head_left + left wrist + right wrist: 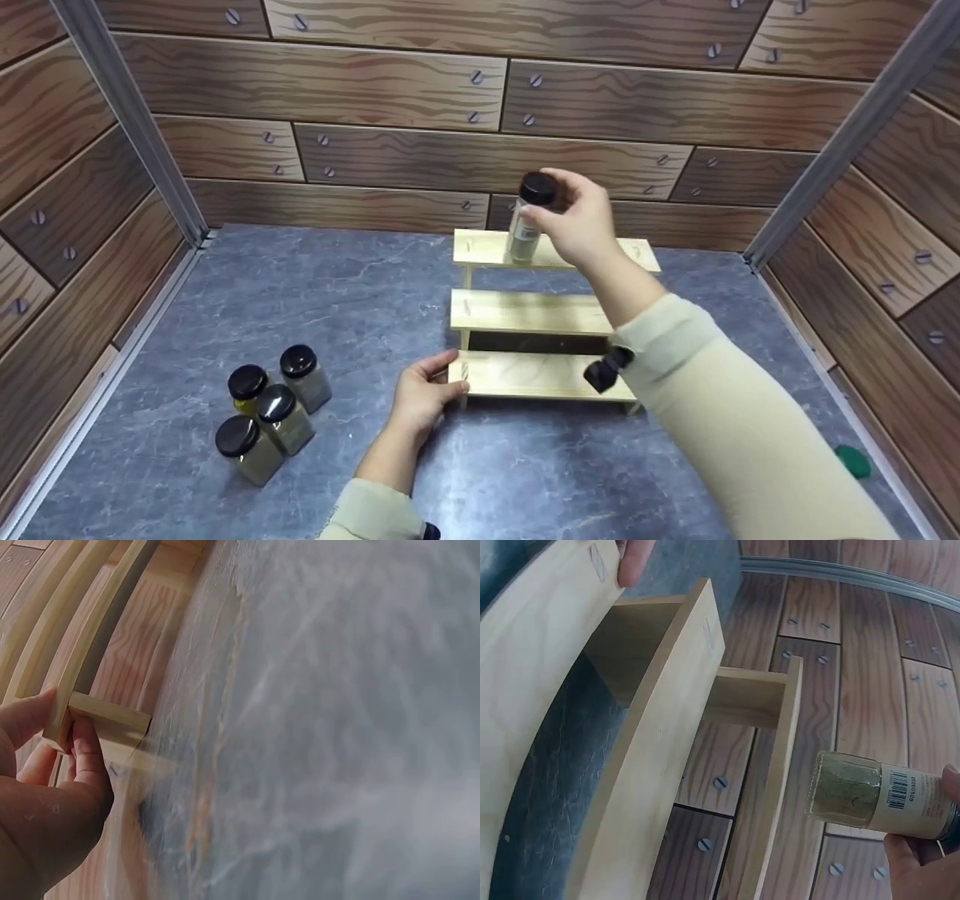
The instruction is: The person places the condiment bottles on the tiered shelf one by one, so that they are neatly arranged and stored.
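A three-tier wooden shelf rack [532, 311] stands on the marbled surface. My left hand [418, 397] grips the left end of its lowest board, thumb on one face and fingers on the other, as the left wrist view shows at the board's end [66, 716]. Up at the top tier, my right hand [585, 225] holds a glass spice jar [525, 234] by its upper part, near the black lid. The jar carries a printed label [911, 799] and greyish-green contents. Its base is over the top board in the head view; the right wrist view shows a gap between them.
Several black-lidded jars [251, 454] stand grouped at the left, one with yellow contents. A green round object [853, 461] lies by the right wall. Wood-patterned panels [405, 157] enclose the back and sides, with metal posts [135, 112] in the corners.
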`<action>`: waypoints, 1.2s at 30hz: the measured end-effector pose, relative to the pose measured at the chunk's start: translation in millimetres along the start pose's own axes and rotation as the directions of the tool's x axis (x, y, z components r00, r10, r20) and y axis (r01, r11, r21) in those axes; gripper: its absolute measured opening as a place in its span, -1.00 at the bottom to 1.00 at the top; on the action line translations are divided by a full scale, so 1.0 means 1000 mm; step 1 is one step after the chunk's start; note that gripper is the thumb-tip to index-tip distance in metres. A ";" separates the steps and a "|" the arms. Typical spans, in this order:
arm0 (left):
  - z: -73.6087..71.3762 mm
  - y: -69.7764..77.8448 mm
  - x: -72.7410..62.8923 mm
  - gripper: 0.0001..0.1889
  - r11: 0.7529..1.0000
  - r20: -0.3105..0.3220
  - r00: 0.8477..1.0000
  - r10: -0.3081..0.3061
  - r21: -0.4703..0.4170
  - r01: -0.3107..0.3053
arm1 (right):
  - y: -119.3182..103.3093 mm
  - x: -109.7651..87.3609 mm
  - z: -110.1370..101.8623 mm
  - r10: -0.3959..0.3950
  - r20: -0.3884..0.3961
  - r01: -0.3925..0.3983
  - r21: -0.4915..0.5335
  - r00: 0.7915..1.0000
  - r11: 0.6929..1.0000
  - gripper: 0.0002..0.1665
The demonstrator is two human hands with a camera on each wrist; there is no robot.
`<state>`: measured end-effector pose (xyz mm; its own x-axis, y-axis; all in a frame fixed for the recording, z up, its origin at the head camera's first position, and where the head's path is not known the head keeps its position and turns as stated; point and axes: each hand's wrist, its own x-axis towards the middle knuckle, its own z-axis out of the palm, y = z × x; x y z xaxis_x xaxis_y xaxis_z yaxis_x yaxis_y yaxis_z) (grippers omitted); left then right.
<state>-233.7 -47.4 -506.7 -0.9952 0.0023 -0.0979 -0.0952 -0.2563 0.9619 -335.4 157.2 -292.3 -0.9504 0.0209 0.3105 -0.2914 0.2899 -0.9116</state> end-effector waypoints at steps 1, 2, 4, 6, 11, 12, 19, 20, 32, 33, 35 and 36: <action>0.000 0.000 0.000 -0.34 1.000 0.002 1.000 -0.001 -0.004 0.001 | -0.001 0.004 0.004 0.002 0.005 -0.002 -0.013 1.000 1.000 -0.31; 0.000 0.000 0.000 -0.34 1.000 0.003 1.000 -0.001 -0.005 0.001 | -0.001 0.007 0.007 0.003 0.009 -0.003 -0.025 1.000 1.000 -0.31; 0.000 0.000 0.000 -0.35 1.000 0.005 1.000 0.001 -0.002 -0.001 | -0.003 0.013 0.012 0.004 0.013 -0.004 -0.042 1.000 0.999 -0.30; -0.001 0.000 0.000 -0.35 1.000 0.008 1.000 0.003 -0.002 -0.003 | -0.004 0.018 0.017 0.005 0.016 -0.004 -0.049 1.000 0.999 -0.31; 0.000 0.001 0.002 -0.35 1.000 0.016 1.000 0.015 -0.004 -0.015 | -0.003 0.023 0.023 0.007 0.026 -0.006 -0.046 1.000 0.999 -0.32; 0.000 0.002 0.002 -0.35 1.000 0.017 1.000 0.016 -0.005 -0.016 | -0.002 0.024 0.024 0.006 0.024 -0.005 -0.049 1.000 0.999 -0.32; -0.001 0.002 0.000 -0.36 1.000 0.008 1.000 -0.013 0.026 0.013 | 0.007 0.024 0.030 0.010 0.016 -0.008 -0.091 1.000 0.996 -0.34; -0.001 0.002 0.000 -0.36 0.999 0.007 1.000 -0.014 0.028 0.014 | 0.008 0.024 0.031 0.007 0.020 -0.005 -0.094 1.000 0.996 -0.34; -0.001 0.001 0.000 -0.35 1.000 0.016 1.000 -0.009 0.001 0.009 | 0.007 0.023 0.033 -0.003 0.021 0.006 -0.124 1.000 0.992 -0.31; -0.001 0.001 0.000 -0.35 1.000 0.016 1.000 -0.012 -0.001 0.012 | 0.008 0.023 0.033 -0.001 0.024 0.004 -0.128 1.000 0.992 -0.31; -0.002 0.001 -0.001 -0.34 1.000 0.015 1.000 -0.014 -0.002 0.014 | 0.008 0.023 0.033 0.011 0.033 -0.007 -0.132 0.999 0.991 -0.28; -0.002 0.001 -0.001 -0.34 1.000 0.015 1.000 -0.014 -0.001 0.014 | 0.007 0.023 0.033 0.018 0.038 -0.012 -0.134 0.999 0.991 -0.26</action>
<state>-233.2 -49.8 -506.2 -0.9940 0.0200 -0.1074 -0.1089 -0.2570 0.9603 -363.0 128.0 -300.8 -0.9588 -0.0102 0.2839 -0.2624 0.4149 -0.8712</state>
